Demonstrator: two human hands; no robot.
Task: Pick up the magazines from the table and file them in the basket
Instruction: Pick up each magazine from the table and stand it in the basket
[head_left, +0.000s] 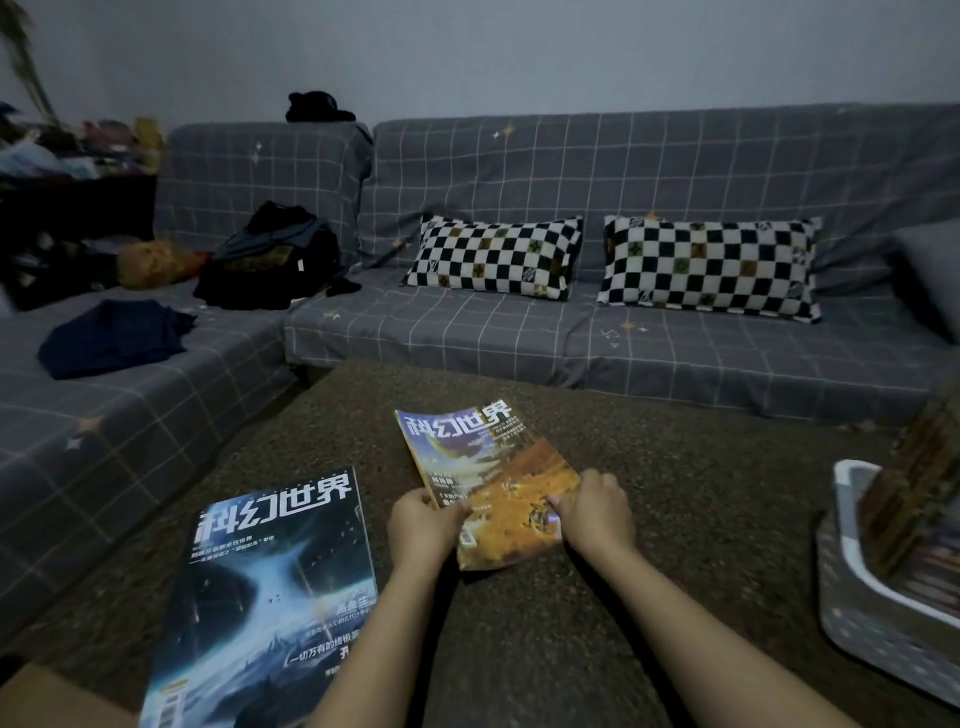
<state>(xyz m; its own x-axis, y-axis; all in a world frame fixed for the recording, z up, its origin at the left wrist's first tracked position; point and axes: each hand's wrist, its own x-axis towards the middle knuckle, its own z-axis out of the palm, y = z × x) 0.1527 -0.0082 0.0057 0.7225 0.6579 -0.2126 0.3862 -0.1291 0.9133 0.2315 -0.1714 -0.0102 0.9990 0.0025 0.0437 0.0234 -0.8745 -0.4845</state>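
An orange-and-blue magazine (483, 467) lies on the dark speckled table (675, 519), a little past the middle. My left hand (423, 525) grips its near left edge with the fingers curled over the cover. My right hand (600, 512) holds its near right edge, fingertips on the cover. A second magazine with a blue space cover (270, 587) lies flat at the near left, untouched. The white-rimmed grey basket (852, 577) stands at the table's right edge, with several magazines (914, 488) leaning upright inside it.
A grey checked sofa (519, 338) wraps around the far and left sides of the table. Two black-and-white checkered pillows (493, 257) rest on it, with dark clothes and a bag (270, 260) at its left corner.
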